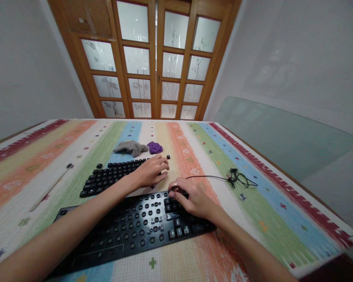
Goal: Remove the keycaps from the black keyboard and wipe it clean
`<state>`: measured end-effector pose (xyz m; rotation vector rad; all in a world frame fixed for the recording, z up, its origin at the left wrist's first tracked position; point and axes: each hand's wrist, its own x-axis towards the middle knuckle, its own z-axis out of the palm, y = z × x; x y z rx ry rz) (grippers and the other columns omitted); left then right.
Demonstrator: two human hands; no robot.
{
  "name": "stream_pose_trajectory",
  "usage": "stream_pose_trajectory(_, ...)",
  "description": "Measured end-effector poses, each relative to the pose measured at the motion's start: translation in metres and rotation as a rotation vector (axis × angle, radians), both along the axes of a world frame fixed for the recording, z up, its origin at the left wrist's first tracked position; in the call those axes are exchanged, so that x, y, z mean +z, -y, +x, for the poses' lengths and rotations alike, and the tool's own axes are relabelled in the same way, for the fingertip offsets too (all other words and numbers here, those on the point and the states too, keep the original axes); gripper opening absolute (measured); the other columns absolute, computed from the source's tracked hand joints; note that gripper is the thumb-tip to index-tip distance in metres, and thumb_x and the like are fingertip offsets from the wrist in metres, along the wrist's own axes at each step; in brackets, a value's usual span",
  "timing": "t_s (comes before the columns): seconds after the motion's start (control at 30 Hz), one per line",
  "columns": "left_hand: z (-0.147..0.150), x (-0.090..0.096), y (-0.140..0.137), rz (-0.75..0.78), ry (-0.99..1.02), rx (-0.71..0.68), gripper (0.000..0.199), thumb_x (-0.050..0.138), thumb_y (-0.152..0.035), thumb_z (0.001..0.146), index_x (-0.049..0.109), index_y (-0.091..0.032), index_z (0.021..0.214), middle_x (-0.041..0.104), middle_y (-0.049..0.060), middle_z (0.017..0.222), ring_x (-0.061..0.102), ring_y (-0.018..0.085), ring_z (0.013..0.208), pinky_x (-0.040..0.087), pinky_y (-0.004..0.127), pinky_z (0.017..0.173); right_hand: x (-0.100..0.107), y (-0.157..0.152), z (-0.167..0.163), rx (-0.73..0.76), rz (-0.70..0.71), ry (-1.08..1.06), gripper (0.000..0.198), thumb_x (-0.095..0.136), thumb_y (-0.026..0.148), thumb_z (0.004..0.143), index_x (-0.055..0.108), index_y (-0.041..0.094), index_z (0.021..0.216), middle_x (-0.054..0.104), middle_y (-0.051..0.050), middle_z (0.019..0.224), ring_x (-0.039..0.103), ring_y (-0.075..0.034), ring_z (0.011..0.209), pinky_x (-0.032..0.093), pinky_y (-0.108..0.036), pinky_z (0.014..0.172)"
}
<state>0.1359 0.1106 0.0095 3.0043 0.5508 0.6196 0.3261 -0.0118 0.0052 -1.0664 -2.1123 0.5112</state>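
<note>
A black keyboard base [117,231] lies near the front edge with most keycaps off, bare stems showing. Behind it the removed black keycaps [111,176] are laid out in rows on the cloth. My left hand [151,172] rests over the right end of those rows, fingers curled down on the keycaps; whether it grips one is hidden. My right hand [191,197] sits on the keyboard's upper right part, fingertips pinched on a small dark piece that looks like a keycap.
A striped, multicoloured tablecloth [267,196] covers the table. A grey cloth [131,147] and a purple cloth [155,147] lie behind the keycaps. The keyboard's black cable [238,178] is bunched at right. A thin stick-like tool [51,187] lies at left. One loose keycap [168,157] sits apart.
</note>
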Motion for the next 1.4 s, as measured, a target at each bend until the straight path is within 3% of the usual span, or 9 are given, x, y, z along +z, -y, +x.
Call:
stream_pose_trajectory(0.17, -0.016, 0.001, 0.030, -0.134, -0.113, -0.045, 0.018, 0.049, -0.020, 0.093, 0.066, -0.018, 0.087, 0.063, 0.004, 0.080, 0.056, 0.016, 0.076, 0.043, 0.026, 0.070, 0.001, 0.000, -0.003, 0.007, 0.084, 0.031, 0.016, 0.048, 0.027, 0.098, 0.061, 0.018, 0.093, 0.066, -0.008, 0.086, 0.060, -0.020, 0.080, 0.047, -0.031, 0.074)
stream_pose_trajectory(0.3, -0.022, -0.001, 0.044, -0.159, -0.194, -0.087, 0.016, 0.052, -0.021, 0.093, 0.066, -0.017, 0.085, 0.065, 0.004, 0.083, 0.060, 0.015, 0.075, 0.044, 0.026, 0.068, -0.008, -0.012, 0.003, -0.156, -0.040, -0.113, 0.023, 0.045, 0.033, 0.100, 0.058, 0.018, 0.087, 0.066, -0.005, 0.080, 0.061, -0.017, 0.073, 0.047, -0.029, 0.070)
stream_pose_trajectory(0.43, -0.022, -0.005, 0.045, -0.143, -0.181, -0.065, 0.019, 0.052, -0.026, 0.095, 0.067, -0.018, 0.087, 0.066, 0.004, 0.083, 0.062, 0.017, 0.076, 0.045, 0.027, 0.070, -0.017, -0.024, 0.010, -0.311, -0.197, -0.249, 0.037, 0.046, 0.050, 0.097, 0.057, 0.017, 0.085, 0.063, -0.002, 0.068, 0.060, -0.016, 0.059, 0.046, -0.028, 0.058)
stream_pose_trajectory(0.57, -0.019, -0.002, 0.045, -0.147, -0.117, 0.007, 0.020, 0.054, -0.033, 0.095, 0.067, -0.017, 0.096, 0.068, 0.006, 0.086, 0.063, 0.018, 0.077, 0.046, 0.027, 0.069, -0.014, -0.024, 0.012, -0.268, -0.248, -0.309, 0.044, 0.047, 0.058, 0.094, 0.059, 0.016, 0.085, 0.064, -0.003, 0.069, 0.060, -0.016, 0.060, 0.047, -0.027, 0.056)
stream_pose_trajectory(0.7, -0.015, 0.003, 0.046, -0.191, -0.065, 0.007, 0.028, 0.056, -0.043, 0.095, 0.065, -0.017, 0.100, 0.069, 0.005, 0.088, 0.064, 0.018, 0.077, 0.047, 0.028, 0.071, -0.005, -0.017, 0.011, -0.193, -0.172, -0.276, 0.038, 0.045, 0.051, 0.097, 0.059, 0.017, 0.087, 0.065, -0.003, 0.074, 0.062, -0.016, 0.066, 0.048, -0.027, 0.061)
stream_pose_trajectory(0.93, -0.009, 0.002, 0.040, -0.250, -0.098, -0.059, 0.017, 0.056, -0.031, 0.095, 0.066, -0.018, 0.097, 0.069, 0.005, 0.087, 0.063, 0.017, 0.075, 0.046, 0.027, 0.070, 0.003, -0.010, 0.011, -0.158, -0.043, -0.177, 0.026, 0.045, 0.038, 0.099, 0.060, 0.018, 0.089, 0.065, -0.003, 0.075, 0.062, -0.016, 0.068, 0.048, -0.029, 0.067)
stream_pose_trajectory(1.07, -0.005, 0.008, 0.035, -0.310, -0.067, -0.086, 0.019, 0.053, -0.031, 0.095, 0.066, -0.017, 0.096, 0.068, 0.004, 0.083, 0.060, 0.015, 0.070, 0.045, 0.026, 0.068, 0.005, -0.009, 0.013, -0.197, 0.021, -0.137, 0.025, 0.045, 0.036, 0.099, 0.059, 0.019, 0.088, 0.064, -0.003, 0.074, 0.061, -0.017, 0.067, 0.047, -0.029, 0.066)
stream_pose_trajectory(1.27, 0.005, 0.028, 0.014, -0.530, 0.115, -0.077, 0.022, 0.058, -0.035, 0.091, 0.068, -0.016, 0.094, 0.059, -0.002, 0.062, 0.052, 0.010, 0.056, 0.040, 0.021, 0.056, 0.005, -0.009, 0.017, -0.331, 0.113, -0.196, 0.025, 0.045, 0.037, 0.100, 0.060, 0.019, 0.091, 0.067, -0.005, 0.079, 0.065, -0.019, 0.072, 0.049, -0.031, 0.069)
stream_pose_trajectory(1.4, 0.016, 0.029, -0.012, -0.448, 0.140, -0.057, 0.021, 0.061, -0.034, 0.088, 0.068, -0.014, 0.090, 0.058, -0.002, 0.062, 0.050, 0.009, 0.055, 0.038, 0.021, 0.055, 0.006, -0.010, 0.019, -0.379, 0.132, -0.229, 0.024, 0.046, 0.036, 0.100, 0.061, 0.019, 0.092, 0.069, -0.007, 0.083, 0.066, -0.020, 0.077, 0.050, -0.031, 0.072)
